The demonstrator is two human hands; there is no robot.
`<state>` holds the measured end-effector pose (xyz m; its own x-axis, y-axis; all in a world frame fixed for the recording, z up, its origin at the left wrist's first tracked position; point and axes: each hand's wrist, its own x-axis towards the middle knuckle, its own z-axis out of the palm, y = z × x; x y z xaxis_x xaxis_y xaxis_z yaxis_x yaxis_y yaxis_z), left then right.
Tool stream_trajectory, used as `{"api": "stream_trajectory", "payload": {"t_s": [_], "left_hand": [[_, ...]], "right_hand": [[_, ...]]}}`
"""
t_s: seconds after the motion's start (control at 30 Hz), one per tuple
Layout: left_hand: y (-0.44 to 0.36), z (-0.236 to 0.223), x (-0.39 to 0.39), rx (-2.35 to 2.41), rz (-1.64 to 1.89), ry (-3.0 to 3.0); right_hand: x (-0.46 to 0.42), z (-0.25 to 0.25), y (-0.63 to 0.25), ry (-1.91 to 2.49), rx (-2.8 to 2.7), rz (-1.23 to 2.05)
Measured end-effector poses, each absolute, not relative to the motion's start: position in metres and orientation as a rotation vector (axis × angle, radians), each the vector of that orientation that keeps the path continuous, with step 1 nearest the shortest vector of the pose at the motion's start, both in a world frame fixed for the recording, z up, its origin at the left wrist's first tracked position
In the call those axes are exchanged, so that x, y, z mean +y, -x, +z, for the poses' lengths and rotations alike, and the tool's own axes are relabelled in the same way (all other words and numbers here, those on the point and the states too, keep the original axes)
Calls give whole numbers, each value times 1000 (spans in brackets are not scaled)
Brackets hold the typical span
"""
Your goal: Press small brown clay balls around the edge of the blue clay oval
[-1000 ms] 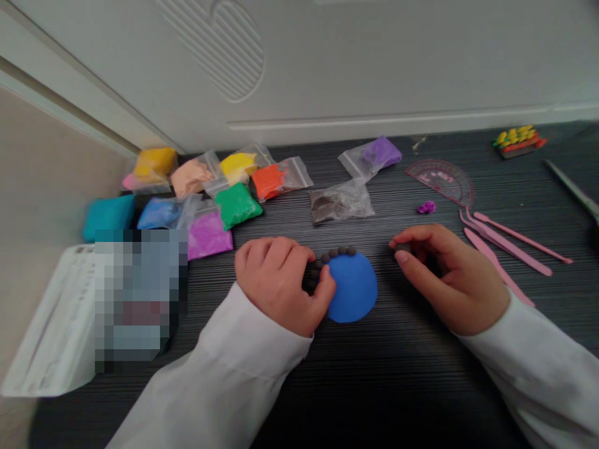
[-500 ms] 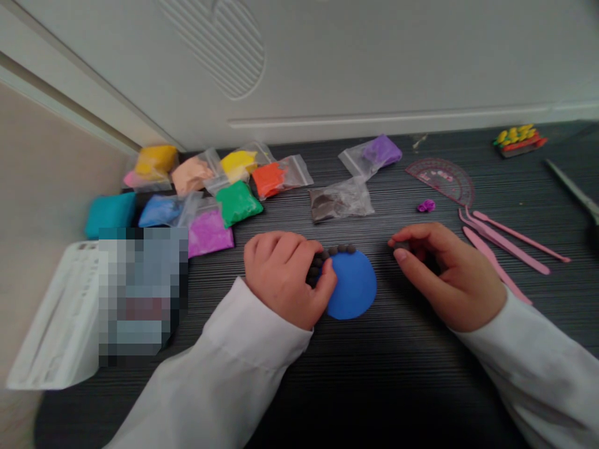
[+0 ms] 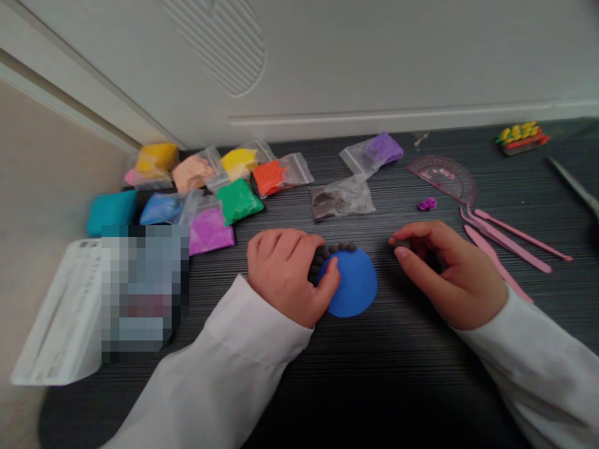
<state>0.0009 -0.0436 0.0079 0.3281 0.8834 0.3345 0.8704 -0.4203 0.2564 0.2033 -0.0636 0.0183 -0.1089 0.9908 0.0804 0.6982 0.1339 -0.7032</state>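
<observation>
A flat blue clay disc (image 3: 353,284) lies on the dark striped table, with several small dark grey clay balls (image 3: 342,247) set along its upper left rim. My left hand (image 3: 290,274) curls around the disc's left side, its thumb over the blue face and its fingers by the balls. The hand hides part of that edge. To the right of the disc, apart from it, my right hand (image 3: 444,271) pinches a small dark clay piece (image 3: 401,244) between thumb and forefinger; the fingers mostly cover it.
Several bags of coloured clay stand at the back left, such as a green one (image 3: 239,201). A bag of dark clay (image 3: 341,198) lies behind the disc. Pink tools (image 3: 512,240), a protractor (image 3: 444,174), a purple scrap (image 3: 427,204) and scissors (image 3: 573,184) are at right.
My left hand has shifted very slightly to the right, its thumb a little further over the disc. My right hand keeps its pinch and has barely moved.
</observation>
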Motion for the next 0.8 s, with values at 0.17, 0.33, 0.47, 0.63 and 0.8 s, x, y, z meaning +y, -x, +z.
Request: {"api": "stream_trajectory", "payload": {"t_s": [0.17, 0.33, 0.47, 0.63, 0.8], "left_hand": [[-3, 7, -43, 1653, 717, -2496], [-4, 7, -40, 1621, 689, -2441], [-4, 6, -39, 1618, 682, -2416], [-4, 7, -38, 1602, 675, -2412], [-5, 9, -38, 1620, 652, -2379]], "right_hand": [[-65, 17, -203, 1611, -1871, 687], [-64, 19, -203, 1609, -1907, 649], [-63, 19, -202, 1512, -2009, 618], [-61, 21, -198, 1436, -2033, 613], [-56, 20, -189, 1440, -2061, 616]]}}
